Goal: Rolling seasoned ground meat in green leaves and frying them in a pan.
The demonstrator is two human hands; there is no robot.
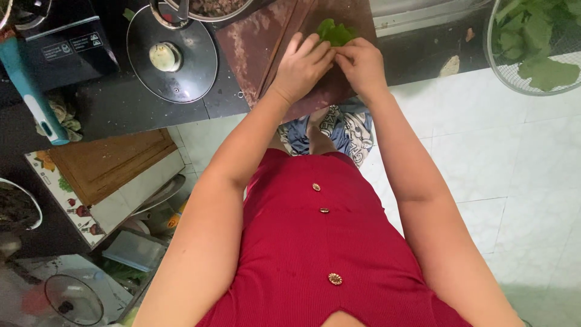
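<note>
Your fingertips are bunched over the green leaf (334, 31), so most of it is hidden; only its top edge pokes out above your knuckles. Can't make out whether anything sits inside the leaf.

Left hand (302, 65): fingers curled inward, tips pressed onto the leaf's left side, grip closed on it. Right hand (362, 63): same posture, fingers folded down, pinching the leaf's right side. The two hands touch each other at the fingertips, the leaf lying just beyond and partly under them.

The leaf rests on a dark reddish-brown cutting board (266, 36), which lies on the dark tabletop (121, 106). The board's far end runs off the top of the frame, and your hands cover its near right part.

Left of the board: a round glass lid (172, 60) with a pale knob, lying flat. Above it a metal bowl (209, 9), cut off by the top edge, contents dark and unclear. A black appliance (66, 45) sits at top left, partly cropped.

Top right: a wire basket (514, 69) of loose green leaves, cut off by the frame corner, well apart from your hands.

Lower left is cluttered and blurry; a wooden board (106, 163) is the only clear item there.
</note>
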